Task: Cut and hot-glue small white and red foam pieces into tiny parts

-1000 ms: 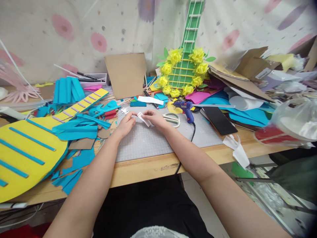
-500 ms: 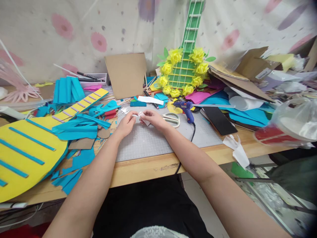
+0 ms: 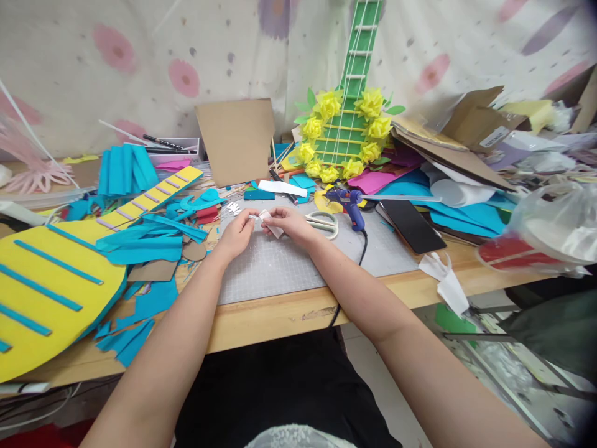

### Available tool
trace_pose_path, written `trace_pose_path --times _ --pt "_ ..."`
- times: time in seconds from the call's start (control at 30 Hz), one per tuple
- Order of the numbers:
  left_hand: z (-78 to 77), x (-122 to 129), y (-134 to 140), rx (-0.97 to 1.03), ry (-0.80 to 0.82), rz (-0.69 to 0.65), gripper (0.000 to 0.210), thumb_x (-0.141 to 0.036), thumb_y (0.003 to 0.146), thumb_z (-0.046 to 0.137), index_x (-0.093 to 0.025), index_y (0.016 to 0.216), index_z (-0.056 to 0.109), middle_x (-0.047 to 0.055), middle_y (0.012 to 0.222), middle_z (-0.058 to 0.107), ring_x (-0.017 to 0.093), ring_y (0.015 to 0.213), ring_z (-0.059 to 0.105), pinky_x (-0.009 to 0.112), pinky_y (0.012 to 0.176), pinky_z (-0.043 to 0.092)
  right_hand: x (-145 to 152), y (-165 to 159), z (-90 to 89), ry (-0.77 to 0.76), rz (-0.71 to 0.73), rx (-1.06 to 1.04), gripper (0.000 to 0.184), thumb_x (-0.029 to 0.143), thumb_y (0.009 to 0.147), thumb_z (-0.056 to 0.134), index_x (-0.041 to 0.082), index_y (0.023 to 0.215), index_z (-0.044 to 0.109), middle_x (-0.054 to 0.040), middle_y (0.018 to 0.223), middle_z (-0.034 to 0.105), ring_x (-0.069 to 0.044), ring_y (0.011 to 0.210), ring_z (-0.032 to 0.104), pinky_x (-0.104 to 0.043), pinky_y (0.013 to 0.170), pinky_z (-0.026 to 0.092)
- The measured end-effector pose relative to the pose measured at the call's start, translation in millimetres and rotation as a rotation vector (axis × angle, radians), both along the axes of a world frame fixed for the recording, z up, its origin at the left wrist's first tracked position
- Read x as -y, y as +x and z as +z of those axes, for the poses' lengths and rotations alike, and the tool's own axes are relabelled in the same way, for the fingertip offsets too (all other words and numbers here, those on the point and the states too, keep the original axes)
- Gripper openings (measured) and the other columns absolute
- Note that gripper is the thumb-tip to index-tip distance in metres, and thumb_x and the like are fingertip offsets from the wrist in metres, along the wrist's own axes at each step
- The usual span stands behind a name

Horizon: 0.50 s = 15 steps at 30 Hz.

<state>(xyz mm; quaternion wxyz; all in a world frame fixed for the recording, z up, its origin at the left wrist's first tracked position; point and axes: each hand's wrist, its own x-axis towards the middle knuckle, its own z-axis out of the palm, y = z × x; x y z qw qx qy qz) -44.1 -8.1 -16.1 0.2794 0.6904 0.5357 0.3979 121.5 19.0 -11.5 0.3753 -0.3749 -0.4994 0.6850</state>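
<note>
Over the grey cutting mat (image 3: 270, 274), my left hand (image 3: 237, 234) and my right hand (image 3: 288, 225) are close together, fingers pinched. A small white paper piece (image 3: 274, 230) is gripped by my right hand. A thin white bit, perhaps part of the same paper, shows at my left fingertips; whether it is joined is hidden. Just right of my right hand lie scissors with pale handles (image 3: 329, 225). Beyond them rests a blue glue gun (image 3: 351, 205) with a glue stick in its back. Several tiny white strips (image 3: 232, 207) lie just behind my left hand.
A yellow cardboard guitar shape (image 3: 60, 267) and blue paper scraps (image 3: 144, 242) cover the left. A green guitar with yellow paper flowers (image 3: 342, 149) stands at the back. To the right are a black phone (image 3: 413, 225) and a plastic-wrapped bucket (image 3: 527, 242).
The view has shifted very slightly. My hands stay together, and the white paper in my right fingers is turned a little.
</note>
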Motion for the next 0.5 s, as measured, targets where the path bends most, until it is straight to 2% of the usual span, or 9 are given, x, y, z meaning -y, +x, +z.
trace_pose_path --times 0.2,0.5 --pt "0.7 1 -1 -0.098 0.025 -0.028 0.031 -0.026 0.084 0.037 -0.019 0.106 0.058 0.003 0.087 0.061 0.017 0.082 0.056 0.029 0.077 0.042 1 1 0.9 0.031 0.03 0.041 0.017 0.02 0.069 0.071 0.014 0.076 0.056 -0.0011 0.066 0.067 -0.011 0.057 0.063 -0.022 0.054 0.051" --pt "0.8 3 0 -0.161 0.054 -0.001 0.033 -0.026 0.085 0.035 -0.019 0.107 0.058 0.005 0.096 0.063 0.018 0.086 0.057 0.029 0.076 0.041 8 0 12.7 -0.073 0.048 0.095 0.013 0.013 0.075 0.065 0.014 0.078 0.053 -0.0024 0.067 0.068 -0.012 0.059 0.066 -0.022 0.053 0.053"
